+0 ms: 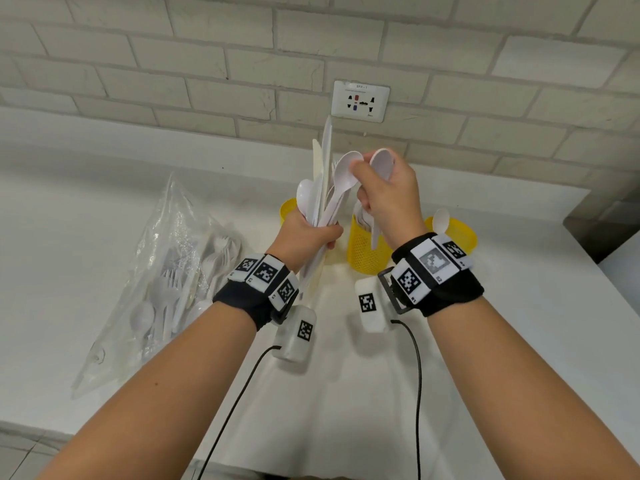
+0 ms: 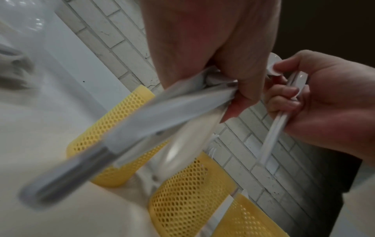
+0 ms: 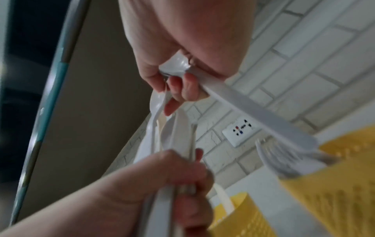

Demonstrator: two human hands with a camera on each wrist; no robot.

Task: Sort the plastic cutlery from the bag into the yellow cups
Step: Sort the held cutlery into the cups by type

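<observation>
Cutlery (image 1: pixel 320 188) stood bunched in my left hand (image 1: pixel 303 237); my right hand (image 1: pixel 388 195) pinched two spoons (image 1: pixel 381 161) above the yellow cups (image 1: pixel 363 247).

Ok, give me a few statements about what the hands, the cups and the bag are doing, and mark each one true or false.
1. The left hand grips a bundle of white cutlery. True.
2. The right hand is empty. False: it holds a white spoon.
3. Three yellow cups stand near the wall. True.
4. The plastic bag is empty. False: white cutlery still lies inside it.
5. The bag lies to the right of the cups. False: it lies to their left on the counter.
</observation>
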